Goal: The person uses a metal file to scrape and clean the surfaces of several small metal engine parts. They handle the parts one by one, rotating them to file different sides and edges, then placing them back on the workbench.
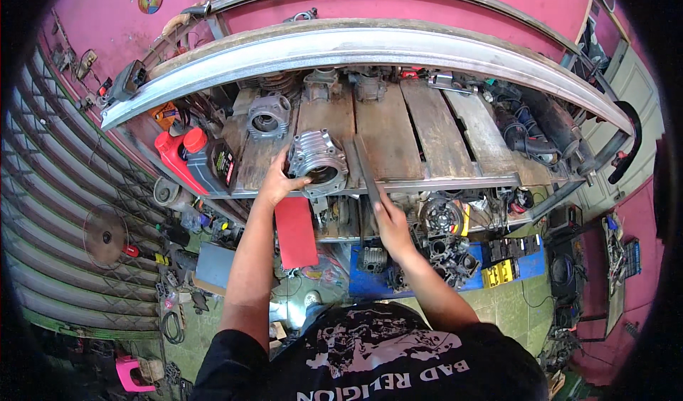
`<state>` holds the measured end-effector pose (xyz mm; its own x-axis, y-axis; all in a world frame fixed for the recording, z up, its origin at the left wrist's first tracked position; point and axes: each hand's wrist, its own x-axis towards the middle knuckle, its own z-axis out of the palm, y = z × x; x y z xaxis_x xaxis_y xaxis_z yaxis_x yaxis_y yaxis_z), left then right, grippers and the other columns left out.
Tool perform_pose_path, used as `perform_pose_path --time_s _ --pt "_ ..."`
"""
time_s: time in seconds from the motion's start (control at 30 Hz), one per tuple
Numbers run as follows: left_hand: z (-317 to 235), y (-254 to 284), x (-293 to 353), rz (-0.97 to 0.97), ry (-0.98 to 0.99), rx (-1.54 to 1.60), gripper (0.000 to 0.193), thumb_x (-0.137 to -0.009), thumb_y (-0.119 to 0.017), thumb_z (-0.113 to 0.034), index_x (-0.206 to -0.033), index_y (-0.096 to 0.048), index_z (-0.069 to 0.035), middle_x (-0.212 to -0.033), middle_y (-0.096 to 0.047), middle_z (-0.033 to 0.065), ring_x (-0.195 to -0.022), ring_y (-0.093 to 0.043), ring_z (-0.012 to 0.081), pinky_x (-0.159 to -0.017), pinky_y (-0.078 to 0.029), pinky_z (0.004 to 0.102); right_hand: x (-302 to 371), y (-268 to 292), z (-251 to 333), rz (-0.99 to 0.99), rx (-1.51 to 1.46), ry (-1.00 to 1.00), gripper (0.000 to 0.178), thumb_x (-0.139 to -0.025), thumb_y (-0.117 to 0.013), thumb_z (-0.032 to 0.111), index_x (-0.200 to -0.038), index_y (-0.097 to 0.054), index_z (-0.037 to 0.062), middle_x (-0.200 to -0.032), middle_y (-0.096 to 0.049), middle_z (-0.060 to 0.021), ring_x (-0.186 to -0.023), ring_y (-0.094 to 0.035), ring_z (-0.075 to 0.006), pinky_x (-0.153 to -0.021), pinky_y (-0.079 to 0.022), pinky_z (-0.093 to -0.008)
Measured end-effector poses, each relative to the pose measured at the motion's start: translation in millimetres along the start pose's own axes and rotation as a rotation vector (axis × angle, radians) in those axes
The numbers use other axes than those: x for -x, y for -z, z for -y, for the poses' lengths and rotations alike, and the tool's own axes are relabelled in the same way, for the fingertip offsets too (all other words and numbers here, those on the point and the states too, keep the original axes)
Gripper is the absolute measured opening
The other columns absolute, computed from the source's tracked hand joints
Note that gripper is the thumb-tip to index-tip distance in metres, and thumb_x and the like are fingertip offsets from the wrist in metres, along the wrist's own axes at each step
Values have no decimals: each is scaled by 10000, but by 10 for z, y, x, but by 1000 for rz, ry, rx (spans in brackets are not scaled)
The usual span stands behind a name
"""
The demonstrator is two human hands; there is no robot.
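My left hand [277, 182] grips the near left side of a silver finned engine cylinder [307, 146], thumb by its round bore and fingers partly hidden behind it. The cylinder rests at the front of the wooden shelf [388, 141], its bore turned toward me. Just to its right, my right hand [391, 223] is closed around the lower end of a long flat dark file [367, 170]. The file slants up and left over the shelf boards, apart from the cylinder. Behind and to the left sits another silver engine casting [268, 119] with a round opening.
Two more castings [322, 86] stand further back under the metal beam [384, 44]. Oil bottles [212, 161] crowd the shelf's left end; dark motor-like parts [526, 134] lie at the right. Below are a red panel [296, 234] and a blue surface [363, 280] bearing engine parts.
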<state>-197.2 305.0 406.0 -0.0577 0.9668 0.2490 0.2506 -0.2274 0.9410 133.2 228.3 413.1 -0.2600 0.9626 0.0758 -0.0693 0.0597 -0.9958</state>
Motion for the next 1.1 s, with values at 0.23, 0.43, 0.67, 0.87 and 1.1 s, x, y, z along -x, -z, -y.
perform_pose_path --time_s 0.23,0.43,0.67,0.87,1.1 --pt "69 39 -38 -23 -7 -150 1192 -571 -990 -189 -1582 -373 -48 -1418 -488 194 -1324 -537 319 -1163 -405 412 -570 -206 -117 -84 275 247 527 -1099 -509 197 -1602 -392 89 -784 -493 48 -663 -437 -52 -606 -412 -245" --pt "-130 -10 22 -13 -12 -107 1154 -573 -985 -179 -1556 -401 -21 -1454 -475 205 -1353 -517 329 -1173 -392 422 780 -321 -265 -57 69 32 583 -1087 -507 159 -1624 -309 52 -810 -510 26 -701 -450 -65 -664 -448 -230" --pt "-172 -77 8 -62 -86 -140 1108 -566 -993 -268 -1510 -468 -21 -1383 -598 202 -1337 -527 358 -1157 -400 446 -141 -351 116 -193 256 53 550 -1059 -535 122 -1581 -386 32 -909 -601 -63 -785 -512 -110 -743 -475 -269" --pt "-85 -98 8 -139 -145 -349 1108 -560 -985 -392 -1494 -496 -53 -1390 -606 210 -1311 -503 417 -1131 -397 494 407 -631 -23 -274 454 364 588 -1042 -537 112 -1592 -350 21 -1317 -655 -286 -1118 -677 -216 -928 -523 -338" --pt "-369 -551 237 -305 -112 -484 1160 -604 -944 -526 -1516 -425 -30 -1380 -582 224 -1267 -491 436 -1094 -336 588 193 -630 -22 -323 501 286 596 -1043 -553 160 -1585 -350 20 -1223 -668 -335 -1070 -734 -315 -887 -544 -373"
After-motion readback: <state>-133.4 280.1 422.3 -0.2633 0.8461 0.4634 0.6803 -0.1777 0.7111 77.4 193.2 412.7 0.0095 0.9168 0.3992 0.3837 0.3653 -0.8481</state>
